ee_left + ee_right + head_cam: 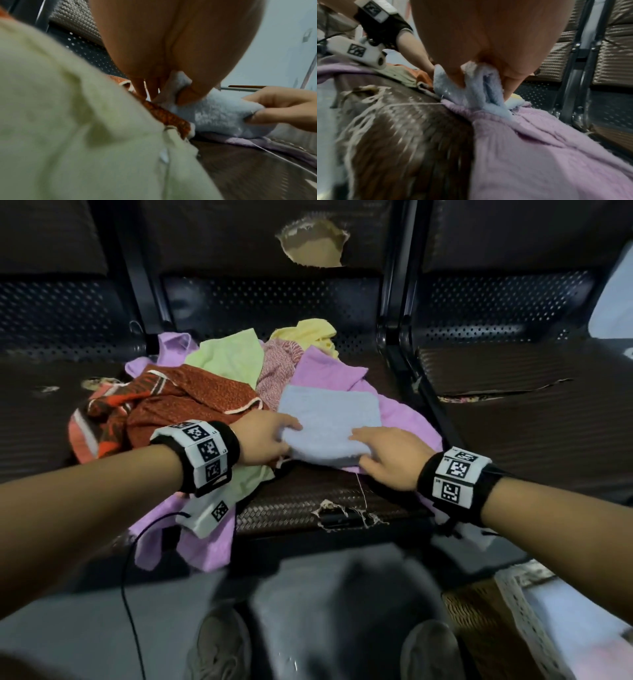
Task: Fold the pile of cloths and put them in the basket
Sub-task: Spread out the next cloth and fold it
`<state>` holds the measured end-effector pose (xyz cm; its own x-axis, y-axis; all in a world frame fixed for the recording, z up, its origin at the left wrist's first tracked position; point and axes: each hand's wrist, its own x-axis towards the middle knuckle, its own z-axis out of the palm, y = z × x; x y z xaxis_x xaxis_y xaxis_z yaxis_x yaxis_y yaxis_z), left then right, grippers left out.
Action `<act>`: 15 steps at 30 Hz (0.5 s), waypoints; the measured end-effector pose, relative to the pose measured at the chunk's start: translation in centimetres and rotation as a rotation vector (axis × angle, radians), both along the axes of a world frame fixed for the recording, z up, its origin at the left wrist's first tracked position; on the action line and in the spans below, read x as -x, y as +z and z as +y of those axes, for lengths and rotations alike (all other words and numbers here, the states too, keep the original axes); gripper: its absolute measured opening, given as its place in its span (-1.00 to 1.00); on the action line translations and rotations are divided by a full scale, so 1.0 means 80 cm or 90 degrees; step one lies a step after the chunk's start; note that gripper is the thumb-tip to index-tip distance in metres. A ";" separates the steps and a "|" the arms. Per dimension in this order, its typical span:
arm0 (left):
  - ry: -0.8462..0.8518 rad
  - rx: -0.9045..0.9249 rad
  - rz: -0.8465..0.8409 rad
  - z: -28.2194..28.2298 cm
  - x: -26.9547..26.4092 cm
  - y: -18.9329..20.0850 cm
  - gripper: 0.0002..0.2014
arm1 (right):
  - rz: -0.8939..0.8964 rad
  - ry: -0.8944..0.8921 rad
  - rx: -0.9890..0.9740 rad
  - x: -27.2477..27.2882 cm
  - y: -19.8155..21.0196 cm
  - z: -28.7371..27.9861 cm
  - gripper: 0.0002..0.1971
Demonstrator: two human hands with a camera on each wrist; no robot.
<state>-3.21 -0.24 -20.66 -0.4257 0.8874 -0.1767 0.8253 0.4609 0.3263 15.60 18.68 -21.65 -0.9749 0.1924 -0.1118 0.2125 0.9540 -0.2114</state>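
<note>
Both grips grasp one folded pale-blue terry cloth [329,426]. The left hand [263,440] pinches its near-left corner, thumb on top and fingers beneath; the right hand [387,460] pinches its near-right corner. The cloth lies flat between the two grips, resting on a lilac towel [404,412] toward the front edge of the dark woven seat surface [308,501]. Behind and to the left lies the pile: a rust-red patterned cloth [191,398], a pale-green cloth [226,357], a yellow cloth [308,333].

Bare forearms carry black wristbands [455,486] faced with white blocks of black square markers (a thin black cable [132,570] trails off the left one).
</note>
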 end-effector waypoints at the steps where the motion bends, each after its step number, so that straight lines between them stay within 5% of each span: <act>1: 0.016 -0.039 0.020 0.000 0.000 0.002 -0.70 | 0.034 -0.022 0.009 0.003 0.005 0.000 -0.64; 3: 0.055 -0.126 0.027 -0.001 0.001 0.007 -0.87 | 0.096 -0.055 0.056 0.006 0.018 0.003 -0.81; 8: 0.150 -0.346 -0.098 -0.017 0.008 0.005 -0.84 | 0.204 -0.121 0.244 0.001 0.039 0.016 -0.84; 15: 0.273 -0.193 -0.047 -0.022 0.008 -0.022 -0.79 | 0.136 -0.232 0.341 0.006 0.003 0.010 -0.71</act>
